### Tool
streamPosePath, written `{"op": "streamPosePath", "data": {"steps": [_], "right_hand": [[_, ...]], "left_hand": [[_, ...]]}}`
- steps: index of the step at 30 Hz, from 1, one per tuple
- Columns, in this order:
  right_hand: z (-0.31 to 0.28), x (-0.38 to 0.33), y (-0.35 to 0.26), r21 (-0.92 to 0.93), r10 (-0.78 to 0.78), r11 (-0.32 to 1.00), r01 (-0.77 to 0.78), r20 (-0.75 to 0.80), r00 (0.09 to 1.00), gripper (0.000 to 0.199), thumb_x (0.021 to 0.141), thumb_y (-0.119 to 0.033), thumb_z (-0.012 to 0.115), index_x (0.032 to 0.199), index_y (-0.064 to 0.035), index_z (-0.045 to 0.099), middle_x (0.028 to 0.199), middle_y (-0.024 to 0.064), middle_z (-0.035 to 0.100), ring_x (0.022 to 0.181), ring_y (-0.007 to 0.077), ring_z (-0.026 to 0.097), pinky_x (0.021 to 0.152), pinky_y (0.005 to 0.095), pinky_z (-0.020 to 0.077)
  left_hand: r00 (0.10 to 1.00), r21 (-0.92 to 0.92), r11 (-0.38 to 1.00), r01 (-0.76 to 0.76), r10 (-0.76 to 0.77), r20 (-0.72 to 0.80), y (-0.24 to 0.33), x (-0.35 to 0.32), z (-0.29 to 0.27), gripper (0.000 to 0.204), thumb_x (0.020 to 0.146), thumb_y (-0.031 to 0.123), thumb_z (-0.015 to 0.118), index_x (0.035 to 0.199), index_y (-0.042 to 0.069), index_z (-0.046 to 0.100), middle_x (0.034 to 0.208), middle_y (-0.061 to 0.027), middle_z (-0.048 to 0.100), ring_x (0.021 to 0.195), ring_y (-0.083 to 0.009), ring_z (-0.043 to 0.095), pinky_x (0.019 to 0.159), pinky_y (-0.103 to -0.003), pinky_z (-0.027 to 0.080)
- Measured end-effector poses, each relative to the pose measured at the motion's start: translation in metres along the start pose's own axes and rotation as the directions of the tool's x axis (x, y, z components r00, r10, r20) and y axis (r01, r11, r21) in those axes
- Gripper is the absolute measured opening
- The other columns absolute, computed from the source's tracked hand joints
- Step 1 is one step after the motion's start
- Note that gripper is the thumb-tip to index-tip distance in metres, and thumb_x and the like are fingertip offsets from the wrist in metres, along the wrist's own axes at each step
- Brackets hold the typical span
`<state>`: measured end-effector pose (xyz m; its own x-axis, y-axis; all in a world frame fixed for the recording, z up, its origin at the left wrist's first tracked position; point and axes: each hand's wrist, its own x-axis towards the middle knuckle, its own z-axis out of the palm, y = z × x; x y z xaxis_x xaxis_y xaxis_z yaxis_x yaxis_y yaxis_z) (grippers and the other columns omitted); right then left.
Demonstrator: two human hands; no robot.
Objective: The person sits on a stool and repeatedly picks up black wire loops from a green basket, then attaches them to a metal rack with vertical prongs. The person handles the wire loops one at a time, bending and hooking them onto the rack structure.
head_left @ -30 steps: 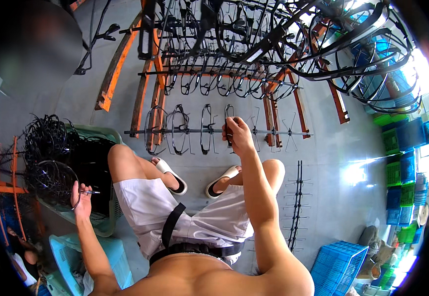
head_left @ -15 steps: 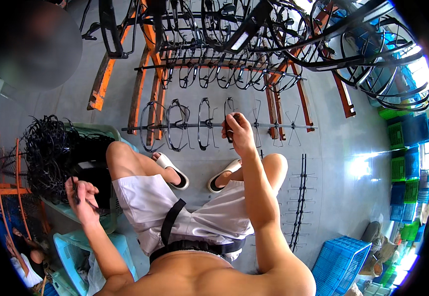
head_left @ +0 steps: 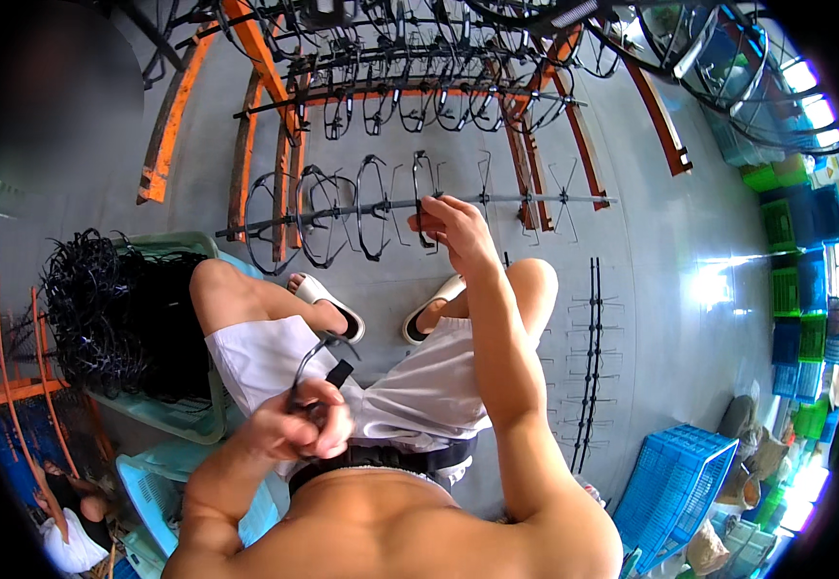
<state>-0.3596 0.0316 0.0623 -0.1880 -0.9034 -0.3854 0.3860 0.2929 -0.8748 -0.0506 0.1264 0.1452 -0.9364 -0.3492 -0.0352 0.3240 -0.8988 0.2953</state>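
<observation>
My right hand (head_left: pixel 453 232) reaches out over the grey rod, its thumb and fingertips around a black curved strip (head_left: pixel 419 174) that stands at the rod. To the left, several more black curved strips (head_left: pixel 371 207) hang like narrow hoops along the same rod (head_left: pixel 284 222). Thin wire hooks (head_left: pixel 562 198) stick out bare at its right part. Drawn in over my lap, my left hand (head_left: pixel 308 425) is closed on another thin black curved strip (head_left: pixel 305 362), whose end points up and right; the hand is slightly blurred.
A pale teal crate (head_left: pixel 202 425) at my left holds a tangled heap of black strips (head_left: pixel 101 328). Orange stands (head_left: pixel 164 145) carry rows of black hoops ahead. A second hooked rod (head_left: pixel 588 367) lies right, near a blue crate (head_left: pixel 675 492). Another person (head_left: pixel 77 540) is at lower left.
My left hand has come from beside the heap to over my lap, carrying a black strip. My right hand stays by the rod with its fingers straighter. The view has shifted slightly.
</observation>
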Motion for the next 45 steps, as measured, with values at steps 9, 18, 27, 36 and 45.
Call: {"op": "streamPosePath", "data": {"steps": [9, 18, 27, 36, 45], "right_hand": [[0.004, -0.002, -0.008, 0.029, 0.017, 0.999, -0.014, -0.111, 0.994, 0.024, 0.081, -0.015, 0.063, 0.087, 0.0077, 0.065, 0.079, 0.0096, 0.065, 0.074, 0.0171, 0.067, 0.07, 0.0263, 0.0493], [0.004, 0.002, -0.009, 0.031, 0.024, 0.999, -0.02, -0.127, 0.992, 0.021, 0.079, -0.013, 0.063, 0.081, 0.0083, 0.064, 0.075, 0.0099, 0.065, 0.07, 0.0169, 0.066, 0.064, 0.0266, 0.0485], [0.004, 0.003, -0.008, -0.017, 0.057, 0.998, -0.059, -0.1, 0.993, 0.024, 0.081, -0.016, 0.062, 0.09, 0.0061, 0.064, 0.079, 0.0096, 0.065, 0.074, 0.0166, 0.066, 0.069, 0.0281, 0.0481], [0.019, -0.066, -0.008, -0.606, -0.512, 0.657, 0.449, 0.078, 0.855, 0.034, 0.095, -0.026, 0.051, 0.114, 0.0012, 0.053, 0.103, 0.014, 0.057, 0.094, 0.0214, 0.056, 0.082, 0.0284, 0.0444], [-0.003, -0.133, -0.011, 0.238, 0.333, 0.827, -0.509, 0.524, 0.784, 0.029, 0.09, -0.023, 0.063, 0.108, -0.0017, 0.057, 0.075, -0.001, 0.052, 0.061, 0.0055, 0.042, 0.054, 0.0202, 0.0355]], "left_hand": [[0.651, 0.975, -0.07, 0.213, 0.754, -0.088, -0.036, 0.162, -0.079, 0.032, 0.084, 0.007, 0.062, 0.114, -0.002, 0.058, 0.079, -0.0083, 0.054, 0.06, -0.0147, 0.05, 0.057, -0.028, 0.043], [0.557, 0.973, -0.049, 0.227, 0.826, -0.088, -0.041, 0.209, -0.132, 0.024, 0.083, 0.018, 0.065, 0.099, 0.0, 0.064, 0.087, -0.0169, 0.062, 0.069, -0.0279, 0.058, 0.062, -0.037, 0.045], [0.632, 0.951, 0.283, 0.128, 0.715, -0.298, -0.035, 0.206, -0.141, 0.018, 0.086, 0.016, 0.064, 0.096, 0.0, 0.061, 0.075, -0.0031, 0.058, 0.056, -0.0064, 0.05, 0.048, -0.023, 0.036], [0.745, 0.868, 0.464, -0.179, 0.64, -0.188, -0.036, 0.133, -0.05, 0.034, 0.097, 0.018, 0.036, 0.126, 0.001, 0.043, 0.117, -0.0149, 0.047, 0.103, -0.02, 0.048, 0.089, -0.033, 0.039], [0.988, 0.983, 0.161, -0.092, 0.136, 0.071, 0.019, 0.119, -0.035, 0.061, 0.092, 0.034, 0.047, 0.141, 0.001, 0.031, 0.148, -0.0174, 0.021, 0.136, -0.0287, 0.022, 0.11, -0.039, 0.019]]}}
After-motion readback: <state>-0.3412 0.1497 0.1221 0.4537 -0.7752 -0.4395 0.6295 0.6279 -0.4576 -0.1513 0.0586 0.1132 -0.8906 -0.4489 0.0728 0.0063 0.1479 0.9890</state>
